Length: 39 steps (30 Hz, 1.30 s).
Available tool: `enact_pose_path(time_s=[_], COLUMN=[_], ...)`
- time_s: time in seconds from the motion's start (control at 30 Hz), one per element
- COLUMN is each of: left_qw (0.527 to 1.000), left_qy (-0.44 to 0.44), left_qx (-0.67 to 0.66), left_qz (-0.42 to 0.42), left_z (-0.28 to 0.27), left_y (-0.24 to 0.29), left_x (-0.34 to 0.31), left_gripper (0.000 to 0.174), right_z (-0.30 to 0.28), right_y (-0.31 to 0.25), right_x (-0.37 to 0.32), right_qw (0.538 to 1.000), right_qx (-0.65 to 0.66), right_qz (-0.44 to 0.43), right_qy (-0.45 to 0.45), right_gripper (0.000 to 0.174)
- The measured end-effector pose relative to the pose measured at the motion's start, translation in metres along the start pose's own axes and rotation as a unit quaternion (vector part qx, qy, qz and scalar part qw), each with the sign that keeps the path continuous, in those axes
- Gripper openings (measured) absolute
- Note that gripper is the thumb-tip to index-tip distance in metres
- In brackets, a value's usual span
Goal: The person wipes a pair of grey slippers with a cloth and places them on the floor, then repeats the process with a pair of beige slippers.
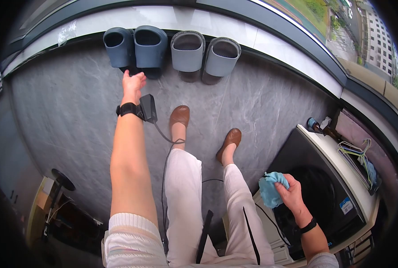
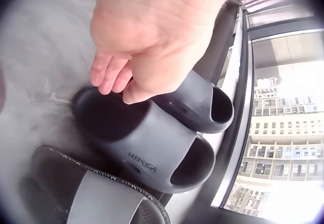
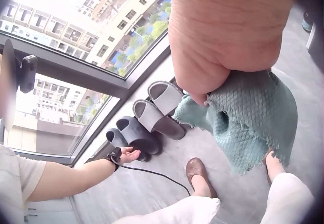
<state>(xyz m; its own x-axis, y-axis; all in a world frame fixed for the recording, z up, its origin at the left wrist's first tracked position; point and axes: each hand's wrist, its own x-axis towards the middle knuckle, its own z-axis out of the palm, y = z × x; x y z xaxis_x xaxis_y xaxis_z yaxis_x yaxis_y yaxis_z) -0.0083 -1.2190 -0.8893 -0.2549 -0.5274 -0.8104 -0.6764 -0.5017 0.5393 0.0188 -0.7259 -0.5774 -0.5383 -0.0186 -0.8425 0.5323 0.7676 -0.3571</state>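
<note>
A pair of dark blue slide slippers stands against the window ledge, the left slipper (image 1: 120,52) and right slipper (image 1: 150,54) side by side. My left hand (image 1: 133,85) reaches out to their heel ends with fingers loosely extended and nothing held. In the left wrist view that hand (image 2: 147,47) overlaps the open heel of the lettered slipper (image 2: 152,148). My right hand (image 1: 292,194) grips a crumpled teal cloth (image 1: 270,190) off to the right. From the right wrist, the cloth (image 3: 253,118) hangs down, textured and frayed at its edge.
Grey slippers (image 1: 188,56) stand right of the blue pair. My feet wear brown shoes (image 1: 180,116) on the grey marbled floor (image 1: 74,111). A cable (image 1: 163,134) runs from the left wrist. At right, a dark front-loading machine (image 1: 315,178) has hangers (image 1: 357,156) on its white top.
</note>
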Motion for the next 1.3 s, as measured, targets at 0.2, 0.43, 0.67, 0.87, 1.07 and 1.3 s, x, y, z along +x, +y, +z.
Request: enact_pose_path(time_s=[0.2, 0.43, 0.67, 0.87, 1.07, 1.3], left_qw=[0.998, 0.984, 0.858, 0.72, 0.784, 0.717], left_qy=[-0.044, -0.132, -0.469, -0.652, -0.592, -0.689], left_qx=[0.034, 0.116, 0.202, 0.222, 0.165, 0.11], left_qz=[-0.029, 0.015, 0.062, 0.084, 0.089, -0.013], left_z=[-0.012, 0.0, 0.115, 0.192, 0.201, 0.201], left_y=[0.017, 0.065, 0.081, 0.067, 0.095, 0.09], left_x=[-0.091, -0.225, -0.443, -0.587, -0.63, -0.711], left_gripper=[0.06, 0.05, 0.047, 0.03, 0.02, 0.028], right_z=[-0.006, -0.057, -0.149, -0.19, -0.195, -0.164], right_y=[-0.009, -0.032, -0.028, 0.018, 0.101, 0.112], right_x=[-0.019, -0.051, -0.107, -0.176, -0.277, -0.382], right_qw=[0.996, 0.968, 0.789, 0.77, 0.723, 0.683], right_qx=[0.086, 0.245, 0.599, 0.611, 0.64, 0.654], right_qz=[-0.014, -0.044, -0.056, -0.169, -0.205, -0.196], right_qy=[-0.007, -0.035, -0.127, -0.074, 0.159, 0.26], right_gripper=[0.018, 0.021, 0.034, 0.041, 0.035, 0.028])
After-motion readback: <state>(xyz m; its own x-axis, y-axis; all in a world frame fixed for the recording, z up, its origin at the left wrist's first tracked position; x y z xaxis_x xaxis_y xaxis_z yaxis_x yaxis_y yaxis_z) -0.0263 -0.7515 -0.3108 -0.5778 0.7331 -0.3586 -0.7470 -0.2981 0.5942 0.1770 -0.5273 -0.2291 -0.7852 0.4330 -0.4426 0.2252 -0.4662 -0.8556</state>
